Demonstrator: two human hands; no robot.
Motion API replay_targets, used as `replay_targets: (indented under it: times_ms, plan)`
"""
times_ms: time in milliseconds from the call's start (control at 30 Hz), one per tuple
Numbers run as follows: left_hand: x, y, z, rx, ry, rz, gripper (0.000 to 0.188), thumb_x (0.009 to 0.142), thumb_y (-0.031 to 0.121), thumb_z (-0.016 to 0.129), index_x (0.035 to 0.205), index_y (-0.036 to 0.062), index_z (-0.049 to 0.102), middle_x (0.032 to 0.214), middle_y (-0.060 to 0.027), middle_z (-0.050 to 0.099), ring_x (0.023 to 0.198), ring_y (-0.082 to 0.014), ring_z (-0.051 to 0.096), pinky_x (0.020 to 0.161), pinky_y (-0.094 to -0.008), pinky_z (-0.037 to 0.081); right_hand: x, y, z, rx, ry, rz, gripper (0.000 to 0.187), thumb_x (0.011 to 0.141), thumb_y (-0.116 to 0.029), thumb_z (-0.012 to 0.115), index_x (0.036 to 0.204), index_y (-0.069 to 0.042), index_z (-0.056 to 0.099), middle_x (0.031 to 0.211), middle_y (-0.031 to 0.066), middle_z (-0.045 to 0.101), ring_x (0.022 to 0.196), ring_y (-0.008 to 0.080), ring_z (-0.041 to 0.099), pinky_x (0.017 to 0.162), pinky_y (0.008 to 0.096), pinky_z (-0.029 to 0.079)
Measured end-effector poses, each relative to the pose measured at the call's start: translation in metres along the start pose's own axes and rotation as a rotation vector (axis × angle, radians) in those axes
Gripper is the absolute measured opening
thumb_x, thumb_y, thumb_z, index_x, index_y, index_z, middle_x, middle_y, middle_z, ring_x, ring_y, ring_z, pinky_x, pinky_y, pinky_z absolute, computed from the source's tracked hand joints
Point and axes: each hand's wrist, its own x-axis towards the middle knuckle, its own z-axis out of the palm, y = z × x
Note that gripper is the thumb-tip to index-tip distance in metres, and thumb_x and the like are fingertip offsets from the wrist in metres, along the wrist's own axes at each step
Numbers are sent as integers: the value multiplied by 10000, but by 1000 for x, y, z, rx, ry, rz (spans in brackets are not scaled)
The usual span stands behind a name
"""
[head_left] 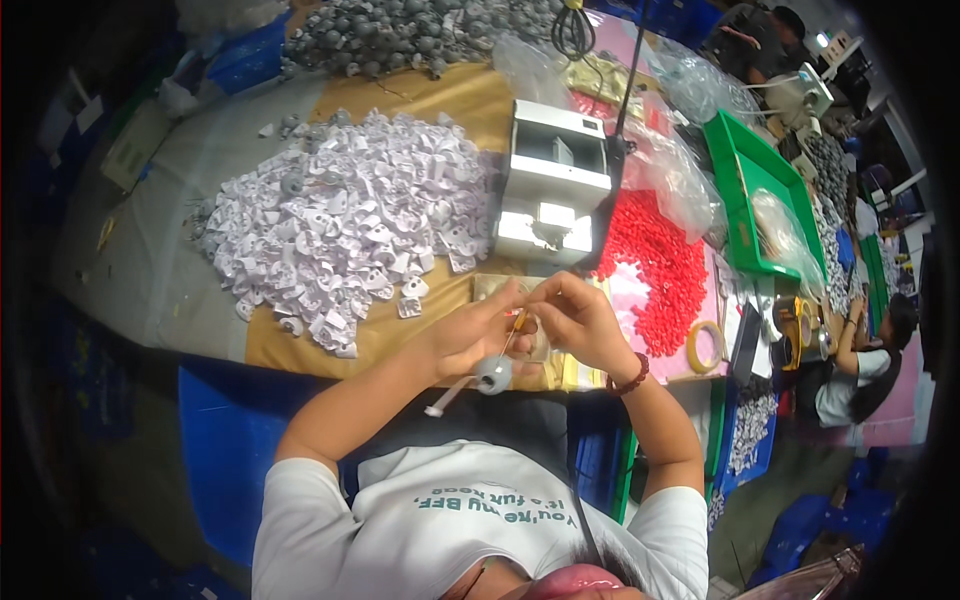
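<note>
In front of my chest, over the table's near edge, my two hands meet. My left hand [478,332] has its fingers curled around a thin orange-yellow strand [517,322]. My right hand [580,318] is pinched at the strand's upper end; what lies between its fingertips is too small to make out. Just below the left hand hangs a grey ball-shaped part [492,375] with a dark hole, apparently joined to the strand. A narrow whitish strip [448,397] sticks out from the ball toward the lower left.
A big heap of white plastic parts [350,220] lies to the left, with grey balls [420,35] piled behind. Ahead stands a white machine [555,180]. Rightward are red small parts [655,270], a tape roll [705,345] and a green tray [745,195]. Another person [865,375] sits far right.
</note>
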Motion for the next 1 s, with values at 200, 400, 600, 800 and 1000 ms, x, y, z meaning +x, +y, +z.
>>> replay_targets:
  times_ms: [200,400,600,800,1000]
  plan:
    - [-23,-34,-26,-319,157,52,265,1037,267,519,1220,76,526,1065,-71,601,942,-181,622,733,-355,580,-11,4,-2,-440,6,-246,149,845,16,704,975,-39,656,960,85,643,639,174,599,570,267,511]
    - [-17,-53,-35,-523,270,72,181,1010,179,552,1106,26,563,1047,-105,621,924,-200,614,686,-303,535,-20,46,3,-778,49,-514,203,822,-26,721,1016,-81,699,961,87,671,694,244,674,575,339,544]
    - [-22,-71,-33,1361,711,726,238,849,49,706,1062,37,601,1090,-118,604,978,-264,606,809,-343,497,-1,67,14,-926,33,-508,275,770,-82,722,1041,-64,685,952,76,660,773,246,681,614,339,554]
    - [-9,-68,-36,1735,659,824,274,764,23,717,1024,67,640,1104,-106,576,1047,-325,543,885,-414,471,10,70,13,-1010,-28,-457,355,742,-122,700,1089,-60,657,992,72,632,849,245,664,653,340,550]
    - [-3,-62,-38,1824,612,854,268,740,28,705,999,66,649,1101,-99,578,1048,-318,536,884,-417,480,9,67,8,-1122,-117,-469,338,770,-112,655,1098,-29,653,1021,81,590,850,220,634,645,329,548]
